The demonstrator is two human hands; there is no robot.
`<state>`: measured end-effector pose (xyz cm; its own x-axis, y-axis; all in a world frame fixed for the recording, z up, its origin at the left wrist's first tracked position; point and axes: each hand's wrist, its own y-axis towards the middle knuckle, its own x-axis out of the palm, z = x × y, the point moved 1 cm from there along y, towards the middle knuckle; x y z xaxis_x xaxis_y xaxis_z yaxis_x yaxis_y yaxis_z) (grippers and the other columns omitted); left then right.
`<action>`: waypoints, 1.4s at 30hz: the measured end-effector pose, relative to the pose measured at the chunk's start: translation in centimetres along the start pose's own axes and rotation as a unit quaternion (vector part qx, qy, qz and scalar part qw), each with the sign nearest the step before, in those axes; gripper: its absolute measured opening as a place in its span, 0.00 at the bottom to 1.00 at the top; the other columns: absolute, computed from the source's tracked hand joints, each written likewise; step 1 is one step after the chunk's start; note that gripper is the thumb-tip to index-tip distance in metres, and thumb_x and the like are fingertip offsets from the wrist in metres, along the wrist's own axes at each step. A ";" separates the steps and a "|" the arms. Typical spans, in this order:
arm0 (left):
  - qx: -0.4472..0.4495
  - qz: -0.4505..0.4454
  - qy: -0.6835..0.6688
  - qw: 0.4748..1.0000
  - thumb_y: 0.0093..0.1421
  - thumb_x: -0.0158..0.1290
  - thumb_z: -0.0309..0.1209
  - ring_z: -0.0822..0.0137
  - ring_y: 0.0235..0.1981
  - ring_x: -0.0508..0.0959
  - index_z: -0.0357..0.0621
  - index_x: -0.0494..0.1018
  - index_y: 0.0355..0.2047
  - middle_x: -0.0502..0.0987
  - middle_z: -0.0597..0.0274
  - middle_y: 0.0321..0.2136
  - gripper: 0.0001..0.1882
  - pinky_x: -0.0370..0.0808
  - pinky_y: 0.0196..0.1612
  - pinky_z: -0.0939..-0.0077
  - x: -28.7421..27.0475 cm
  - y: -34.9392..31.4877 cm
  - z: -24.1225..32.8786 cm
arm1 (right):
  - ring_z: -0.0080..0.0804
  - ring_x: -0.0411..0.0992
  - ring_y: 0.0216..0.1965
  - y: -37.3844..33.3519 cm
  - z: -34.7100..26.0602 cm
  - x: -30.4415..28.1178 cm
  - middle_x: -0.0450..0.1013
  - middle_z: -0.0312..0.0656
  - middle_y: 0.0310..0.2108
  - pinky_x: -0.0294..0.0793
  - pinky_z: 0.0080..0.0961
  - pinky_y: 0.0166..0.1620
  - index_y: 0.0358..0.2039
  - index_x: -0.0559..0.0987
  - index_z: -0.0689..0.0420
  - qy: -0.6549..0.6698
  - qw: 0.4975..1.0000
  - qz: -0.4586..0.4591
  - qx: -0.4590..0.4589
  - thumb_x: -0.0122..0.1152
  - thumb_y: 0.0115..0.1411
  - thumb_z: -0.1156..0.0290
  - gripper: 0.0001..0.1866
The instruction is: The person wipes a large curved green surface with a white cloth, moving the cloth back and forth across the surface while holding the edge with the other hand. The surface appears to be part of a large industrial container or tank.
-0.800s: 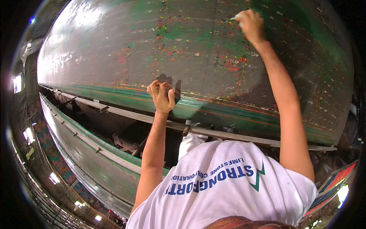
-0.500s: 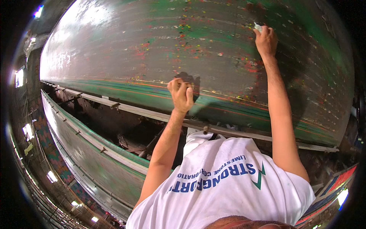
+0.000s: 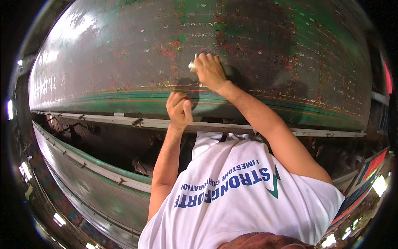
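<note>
A small white thing [image 3: 192, 65] pokes out from the fingers of my right hand [image 3: 210, 71]. It looks soft or crumpled, but its kind does not show. That hand is closed on it and sits low over a long, dark grey-green tabletop [image 3: 137, 62] speckled with red, yellow and green paint. Closer to me, my left hand [image 3: 179, 109] is curled into a fist above the table's near green border, thumb folded over. Whatever it may hold is hidden. Shadows of both hands fall on the surface beside them.
A pale metal rail [image 3: 166, 123] with small stubs runs along the table's near edge, right in front of my body. Behind a dark gap at the left lies a second long table [image 3: 112, 182]. Glare whitens the tabletop's far left.
My right hand has swept left and nearer to me across the table with the white thing. The left hand has shifted slightly left and nearer, still curled. The view has turned a little.
</note>
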<state>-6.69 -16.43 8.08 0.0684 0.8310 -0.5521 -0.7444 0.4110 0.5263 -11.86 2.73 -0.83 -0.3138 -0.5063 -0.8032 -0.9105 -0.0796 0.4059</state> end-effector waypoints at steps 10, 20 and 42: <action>0.061 -0.019 -0.038 0.997 0.74 0.48 0.35 0.53 0.28 0.72 0.38 0.72 0.21 0.77 0.53 0.28 0.23 0.67 0.32 0.58 -1.1 3.4 -5.0 | 0.56 0.76 0.46 5.4 15.2 -6.5 0.76 0.51 0.43 0.73 0.57 0.46 0.41 0.78 0.56 -0.166 0.960 0.111 0.195 0.66 0.66 0.62 0.12; 0.072 -0.052 -0.040 0.995 0.75 0.45 0.36 0.50 0.29 0.71 0.38 0.73 0.22 0.76 0.53 0.28 0.23 0.67 0.33 0.56 -0.3 4.6 -4.9 | 0.52 0.75 0.44 5.7 13.0 -6.2 0.77 0.47 0.45 0.75 0.54 0.45 0.48 0.76 0.54 -0.073 0.985 0.079 0.135 0.61 0.71 0.66 0.10; -0.022 -0.051 -0.049 0.997 0.78 0.38 0.43 0.41 0.51 0.73 0.35 0.77 0.38 0.72 0.38 0.44 0.25 0.70 0.55 0.48 6.6 3.7 -6.7 | 0.53 0.78 0.41 -6.0 -0.6 -6.3 0.77 0.48 0.37 0.76 0.52 0.45 0.30 0.81 0.54 -0.001 0.998 -0.057 0.041 0.61 0.61 0.71 0.04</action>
<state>-13.49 -11.91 2.01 0.2089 0.8193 -0.5339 -0.7588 0.4802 0.4401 -4.27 5.94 2.08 -0.2069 -0.4955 -0.8436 -0.9594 -0.0661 0.2741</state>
